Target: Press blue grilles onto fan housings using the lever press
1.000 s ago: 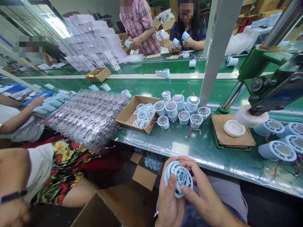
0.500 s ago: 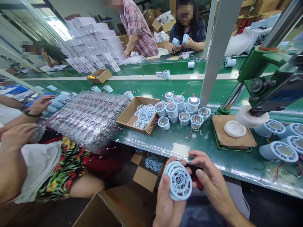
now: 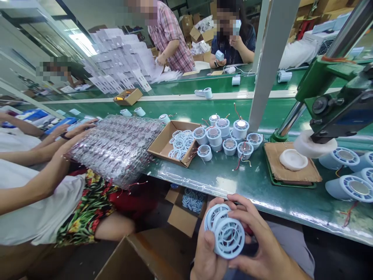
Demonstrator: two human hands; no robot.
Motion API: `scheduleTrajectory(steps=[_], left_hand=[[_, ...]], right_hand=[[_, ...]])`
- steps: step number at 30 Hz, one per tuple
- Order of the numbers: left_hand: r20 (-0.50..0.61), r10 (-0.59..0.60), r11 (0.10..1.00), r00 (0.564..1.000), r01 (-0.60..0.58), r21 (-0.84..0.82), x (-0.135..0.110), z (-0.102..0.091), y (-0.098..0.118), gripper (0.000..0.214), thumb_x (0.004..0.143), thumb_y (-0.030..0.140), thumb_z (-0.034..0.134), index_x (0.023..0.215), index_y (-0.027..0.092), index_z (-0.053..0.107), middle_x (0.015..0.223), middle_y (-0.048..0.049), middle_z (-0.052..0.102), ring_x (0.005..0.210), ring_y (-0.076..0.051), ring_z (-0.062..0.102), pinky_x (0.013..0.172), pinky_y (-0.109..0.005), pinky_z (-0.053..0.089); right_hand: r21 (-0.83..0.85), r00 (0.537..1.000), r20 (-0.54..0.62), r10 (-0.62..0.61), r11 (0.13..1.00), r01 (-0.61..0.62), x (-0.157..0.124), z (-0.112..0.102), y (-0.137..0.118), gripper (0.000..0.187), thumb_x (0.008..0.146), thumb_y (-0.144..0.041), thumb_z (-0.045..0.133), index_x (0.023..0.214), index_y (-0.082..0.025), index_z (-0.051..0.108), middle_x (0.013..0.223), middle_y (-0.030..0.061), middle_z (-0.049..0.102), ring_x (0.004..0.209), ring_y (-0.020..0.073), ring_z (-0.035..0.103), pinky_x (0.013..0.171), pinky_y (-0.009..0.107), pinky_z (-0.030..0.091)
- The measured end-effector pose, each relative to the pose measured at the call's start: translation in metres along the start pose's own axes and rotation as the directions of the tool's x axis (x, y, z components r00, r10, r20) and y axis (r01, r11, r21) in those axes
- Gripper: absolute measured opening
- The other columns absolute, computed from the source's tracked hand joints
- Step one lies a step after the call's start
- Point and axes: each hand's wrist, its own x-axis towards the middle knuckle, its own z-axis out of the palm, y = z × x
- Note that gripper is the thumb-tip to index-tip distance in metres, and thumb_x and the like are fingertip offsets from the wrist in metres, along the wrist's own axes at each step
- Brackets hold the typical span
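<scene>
A loose stack of light-blue plastic rings [image 3: 229, 238] with spokes is held in front of me, below the bench edge. My left hand [image 3: 205, 249] wraps round the stack from the left, thumb on its near side. From the right, my right hand [image 3: 259, 237] grips the front ring, fingers over its top and thumb under it. The rings are fanned, the front one shifted to the lower right. Beyond them on the bench, more rings [image 3: 181, 143] lie in a shallow cardboard tray [image 3: 159, 142], beside a cluster of light-blue cylindrical housings [image 3: 214, 137] with wires.
At right stands a green press [image 3: 316, 142] over a cardboard-covered base with a white round holder [image 3: 293, 159]; more housings [image 3: 345, 190] sit beside it. Left lies a plastic-wrapped wired sheet [image 3: 116, 147], with a co-worker's arms [image 3: 55, 159] over it. An open box [image 3: 182, 223] holds rings below.
My right hand has closed in on the stack and now grips the front ring, which has slid out to the lower right. The neighbouring co-worker's arms reach farther over the plastic-wrapped sheet.
</scene>
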Motion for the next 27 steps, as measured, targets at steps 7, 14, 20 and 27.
scheduleTrajectory(steps=[7, 14, 20, 27], left_hand=[[0.021, -0.047, 0.999, 0.999, 0.048, -0.018, -0.002, -0.007, 0.0, 0.074, 0.059, 0.063, 0.081, 0.123, 0.03, 0.064, 0.117, -0.0107, 0.068, 0.098, -0.033, 0.068, 0.074, -0.039, 0.06], [0.0, -0.064, 0.998, 0.998, 0.064, -0.026, -0.005, -0.006, 0.005, 0.07, 0.055, 0.059, 0.085, 0.116, 0.031, 0.067, 0.104, -0.0065, 0.069, 0.082, -0.027, 0.072, 0.069, -0.037, 0.061], [-0.045, -0.045, 0.998, 0.998, 0.043, -0.043, -0.007, 0.0, 0.003, 0.071, 0.049, 0.06, 0.087, 0.11, 0.031, 0.068, 0.111, -0.0058, 0.069, 0.078, -0.024, 0.071, 0.066, -0.034, 0.061], [-0.052, 0.111, 0.992, 0.992, -0.107, 0.069, -0.006, 0.011, 0.005, 0.069, 0.052, 0.054, 0.089, 0.112, 0.028, 0.066, 0.103, -0.0057, 0.07, 0.073, -0.021, 0.071, 0.068, -0.031, 0.061]], right_hand=[[-0.05, 0.995, -0.031, -0.09, 0.995, 0.089, 0.0, 0.004, 0.001, 0.057, 0.081, -0.035, 0.076, 0.128, -0.026, 0.046, 0.145, 0.0127, 0.036, 0.138, 0.0236, 0.043, 0.106, 0.025, 0.047], [-0.053, 0.994, -0.025, -0.109, 0.993, 0.107, -0.001, 0.004, 0.002, 0.052, 0.085, -0.041, 0.072, 0.128, -0.027, 0.045, 0.145, 0.0124, 0.035, 0.137, 0.0233, 0.045, 0.106, 0.026, 0.047], [0.022, 0.997, 0.0, -0.078, 0.997, 0.078, -0.002, 0.006, 0.008, 0.067, 0.081, -0.053, 0.071, 0.137, -0.029, 0.044, 0.147, 0.0137, 0.035, 0.14, 0.0277, 0.041, 0.107, 0.032, 0.046], [0.301, 0.999, -0.006, -0.032, 0.953, 0.032, -0.001, 0.016, 0.031, 0.068, 0.077, -0.064, 0.067, 0.138, -0.04, 0.048, 0.147, 0.0101, 0.035, 0.131, 0.0276, 0.052, 0.103, 0.039, 0.049]])
